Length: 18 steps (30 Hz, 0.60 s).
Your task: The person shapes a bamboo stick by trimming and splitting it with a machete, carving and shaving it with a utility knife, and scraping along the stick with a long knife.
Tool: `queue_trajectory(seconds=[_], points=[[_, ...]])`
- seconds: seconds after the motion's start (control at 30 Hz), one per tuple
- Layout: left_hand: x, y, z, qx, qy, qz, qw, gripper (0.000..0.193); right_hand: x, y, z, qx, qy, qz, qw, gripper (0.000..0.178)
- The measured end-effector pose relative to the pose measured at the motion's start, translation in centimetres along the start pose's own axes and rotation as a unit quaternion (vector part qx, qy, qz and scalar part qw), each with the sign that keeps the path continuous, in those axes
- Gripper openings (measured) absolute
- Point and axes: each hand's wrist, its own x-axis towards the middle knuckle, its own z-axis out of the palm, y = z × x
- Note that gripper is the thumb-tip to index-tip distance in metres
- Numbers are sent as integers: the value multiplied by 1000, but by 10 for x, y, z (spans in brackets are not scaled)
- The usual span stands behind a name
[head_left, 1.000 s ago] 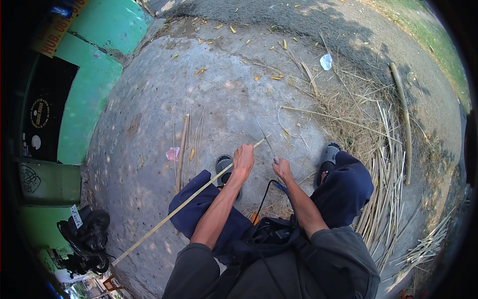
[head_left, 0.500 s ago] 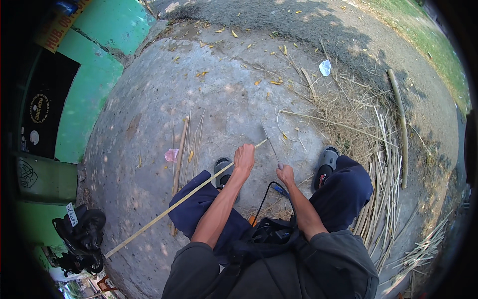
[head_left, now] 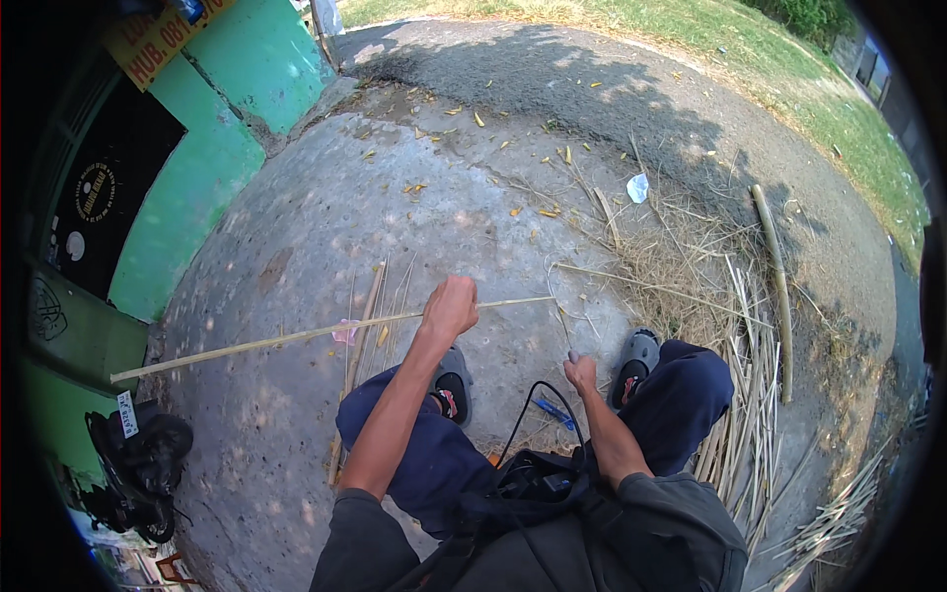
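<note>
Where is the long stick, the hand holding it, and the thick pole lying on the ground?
long stick [head_left: 276,340], head view, middle of its pale shaft.
left hand [head_left: 451,308], head view, back of the fist around the stick.
thick pole [head_left: 777,286], head view, middle of its length.

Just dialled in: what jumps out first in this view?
The long pale bamboo strip lies nearly level across the middle, gripped in the left hand. The right hand hangs lower, between the knees, by a thin blade; what it grips is unclear. Split bamboo strips pile up at right, and a green wall stands upper left.
</note>
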Motion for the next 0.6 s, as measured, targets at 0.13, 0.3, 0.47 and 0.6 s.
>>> queue_trajectory(seconds=[0.13, 0.3, 0.47, 0.6], points=[[-4, -2, -51, 38, 43, 8, 998, 7, 14, -58, -30, 118, 32, 11, 992, 41], [-13, -21, -78, -29, 139, 14, 990, 12, 3, -168, -119, 368, 22, -34, 929, 40], [-18, -20, -97, -245, 258, 58, 933, 12, -41, -258, -237, 596, 10, -126, 793, 54], [-13, 7, -105, -323, 266, 72, 905, 11, -82, -307, -321, 610, 16, -225, 759, 62]])
